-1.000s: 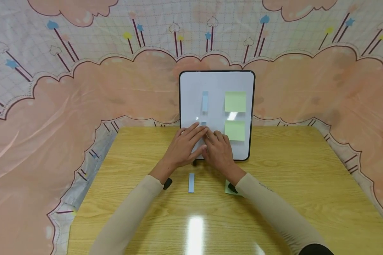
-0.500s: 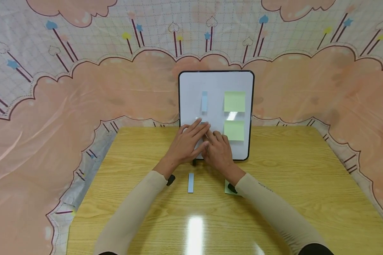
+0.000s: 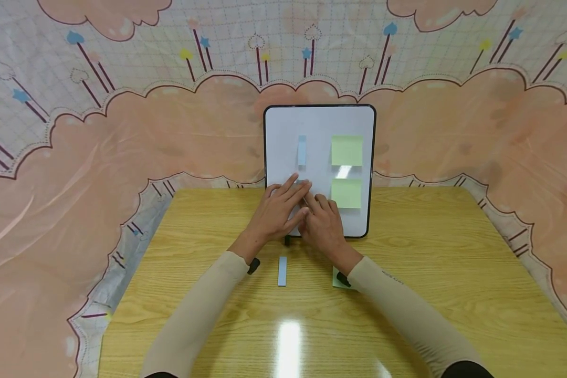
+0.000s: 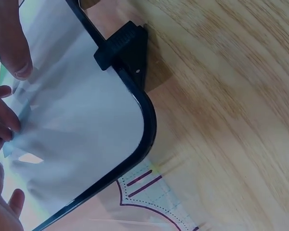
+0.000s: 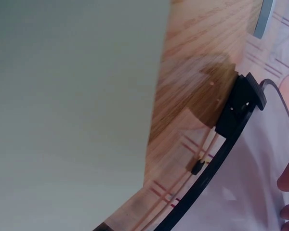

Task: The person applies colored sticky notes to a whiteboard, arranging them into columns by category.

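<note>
A white board [image 3: 283, 131] with a black rim stands upright at the table's back. My left hand [image 3: 276, 210] lies against its lower half with fingers extended. Close beside it, my right hand [image 3: 323, 223] presses at the same spot, its index finger reaching toward the left fingertips. Beneath the fingers a light blue paper strip [image 4: 24, 115] lies on the board, mostly hidden. Above it sticks another narrow blue sticky note [image 3: 302, 150]. Two light green square notes, an upper green note [image 3: 347, 150] and a lower green note [image 3: 346, 193], are on the board's right side.
A small pale blue sticky pad [image 3: 282, 271] lies on the wooden table [image 3: 430, 252] before the board. A green sticky pad [image 3: 339, 283] sits partly hidden under my right wrist. A black foot clip [image 4: 125, 45] grips the board's lower rim. A patterned cloth [image 3: 193, 126] hangs behind.
My left hand has shifted slightly right and up the board, its fingers covering more of the lower blue strip. The right hand stays nearly still.
</note>
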Action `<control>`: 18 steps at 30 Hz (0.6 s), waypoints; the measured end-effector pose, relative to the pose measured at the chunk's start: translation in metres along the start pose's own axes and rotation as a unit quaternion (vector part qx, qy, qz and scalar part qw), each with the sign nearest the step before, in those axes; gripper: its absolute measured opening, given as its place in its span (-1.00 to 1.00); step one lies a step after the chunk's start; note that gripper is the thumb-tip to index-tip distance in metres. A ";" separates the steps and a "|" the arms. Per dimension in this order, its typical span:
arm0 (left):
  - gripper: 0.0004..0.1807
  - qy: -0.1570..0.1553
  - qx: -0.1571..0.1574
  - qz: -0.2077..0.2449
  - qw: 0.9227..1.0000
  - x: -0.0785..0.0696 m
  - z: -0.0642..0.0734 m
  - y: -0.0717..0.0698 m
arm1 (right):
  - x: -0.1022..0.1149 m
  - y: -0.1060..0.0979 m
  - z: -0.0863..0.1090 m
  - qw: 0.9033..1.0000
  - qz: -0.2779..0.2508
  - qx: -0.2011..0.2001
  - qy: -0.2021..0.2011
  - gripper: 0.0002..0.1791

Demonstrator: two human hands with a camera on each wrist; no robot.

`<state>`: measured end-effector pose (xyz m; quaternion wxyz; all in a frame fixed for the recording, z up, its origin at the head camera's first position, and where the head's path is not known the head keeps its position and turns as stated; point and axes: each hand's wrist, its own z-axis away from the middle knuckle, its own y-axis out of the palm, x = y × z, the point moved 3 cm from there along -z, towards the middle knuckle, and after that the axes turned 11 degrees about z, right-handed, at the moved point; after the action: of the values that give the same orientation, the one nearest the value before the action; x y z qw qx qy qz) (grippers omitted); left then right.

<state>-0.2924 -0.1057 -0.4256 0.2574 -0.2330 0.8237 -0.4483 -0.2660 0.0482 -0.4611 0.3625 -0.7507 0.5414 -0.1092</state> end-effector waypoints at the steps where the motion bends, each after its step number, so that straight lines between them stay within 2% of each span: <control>1: -0.24 -0.001 0.002 0.002 1.000 0.001 0.000 0.000 | 0.000 0.000 0.000 1.000 0.000 -0.002 0.000 -0.32; 5: -0.22 -0.002 0.010 0.014 1.000 0.005 0.000 0.001 | 0.000 0.000 0.000 1.000 -0.001 -0.013 -0.002 -0.39; 11: -0.19 0.002 0.018 0.025 1.000 0.011 0.002 0.000 | 0.000 0.002 0.001 0.999 0.009 -0.031 -0.006 -0.63; 18: -0.23 0.000 0.025 0.007 1.000 0.015 0.003 -0.001 | -0.001 0.002 0.001 0.999 0.004 -0.034 -0.005 -0.56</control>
<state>-0.3020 -0.1172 -0.4298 0.2664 -0.2205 0.8140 -0.4668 -0.2673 0.0489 -0.4633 0.3398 -0.7607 0.5464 -0.0854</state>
